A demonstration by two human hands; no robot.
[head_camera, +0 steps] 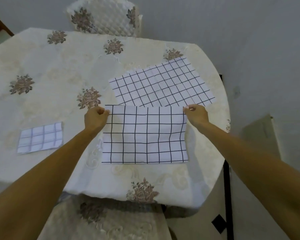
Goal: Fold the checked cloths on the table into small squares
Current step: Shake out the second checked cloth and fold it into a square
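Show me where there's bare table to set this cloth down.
Free: the wide stretch of table beyond the folded cloth and left of the flat cloth; also the near strip below the held cloth. Crowded: the right side, where those two meet.

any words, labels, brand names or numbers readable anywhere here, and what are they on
No readable text anywhere in this view.
held checked cloth: black grid lines only, no label.
spread checked cloth: grid lines only.
folded checked cloth: faint grid lines only.
tablecloth and chair cover: flower motifs, no words.
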